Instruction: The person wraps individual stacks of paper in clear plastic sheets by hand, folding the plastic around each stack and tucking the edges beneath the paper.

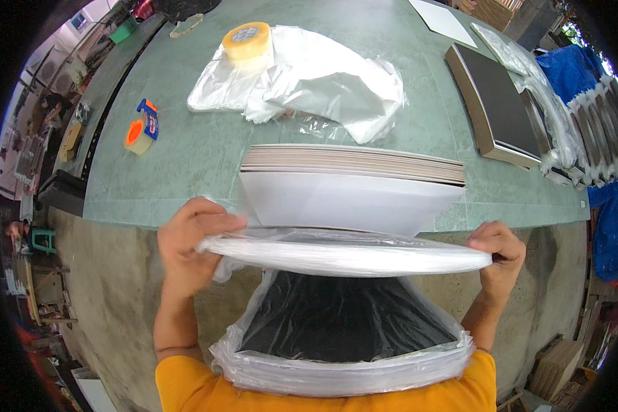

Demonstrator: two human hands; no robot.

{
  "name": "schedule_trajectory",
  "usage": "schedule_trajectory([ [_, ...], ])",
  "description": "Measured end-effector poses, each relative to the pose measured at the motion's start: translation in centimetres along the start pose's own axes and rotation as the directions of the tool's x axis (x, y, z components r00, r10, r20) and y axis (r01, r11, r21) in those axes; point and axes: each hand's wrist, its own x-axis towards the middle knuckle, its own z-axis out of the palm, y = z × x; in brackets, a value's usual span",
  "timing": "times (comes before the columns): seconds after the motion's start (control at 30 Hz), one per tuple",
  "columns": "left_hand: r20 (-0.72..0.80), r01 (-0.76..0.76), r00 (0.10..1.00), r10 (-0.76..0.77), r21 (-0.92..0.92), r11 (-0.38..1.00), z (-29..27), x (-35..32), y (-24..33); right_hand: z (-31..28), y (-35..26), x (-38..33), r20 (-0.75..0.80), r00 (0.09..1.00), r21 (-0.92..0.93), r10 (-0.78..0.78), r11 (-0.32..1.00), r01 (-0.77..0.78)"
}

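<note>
Between my hands is a flat panel wrapped in clear plastic (350, 258), its long white edge toward me. My left hand (192, 240) grips its left end, where loose plastic bunches around the fingers. At the right end, my right hand (500, 253) closes over the corner. Below it, close against my body, rests a stack of plastic-wrapped black panels (343, 319). Just beyond the held panel, a stack of white boards (343, 196) stands at the table's near edge, its layered edges showing on top.
On the green table (165, 178) lie a pile of clear plastic bags (323, 75), a big tape roll (247, 42) on them, and a tape dispenser (143, 129). Black boards (491, 99) are stacked at right, beside wrapped bundles (601, 127). A white sheet (441, 20) lies farther back.
</note>
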Motion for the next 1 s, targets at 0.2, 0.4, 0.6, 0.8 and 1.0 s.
schedule_trajectory([
  [0.2,0.694,0.744,0.664,-0.28,-0.571,0.347,1.8,-5.0,-8.0,0.2,9.3,-2.4,0.609,0.711,0.341,0.352,0.692,-0.636],
  [0.4,0.832,0.908,0.36,-0.422,-0.416,-0.046,12.0,-14.6,-16.9,5.8,30.1,-16.3,0.502,0.482,0.068,0.718,0.523,-0.85],
  [0.6,0.62,0.674,0.593,-0.513,-0.033,0.738,13.6,-17.4,-18.2,5.7,22.8,-14.1,0.37,0.781,-0.607,0.502,0.768,-0.206],
  [0.8,0.408,0.36,0.858,-0.313,-0.043,0.932,1.6,-4.6,-5.2,1.5,6.1,-2.4,0.425,0.835,0.219,0.35,0.855,-0.47],
  [1.0,0.852,0.491,0.428,0.301,-0.498,0.715,4.1,-1.0,0.0,6.3,4.5,-1.7,0.893,0.282,0.447,-0.35,0.758,-0.475],
])
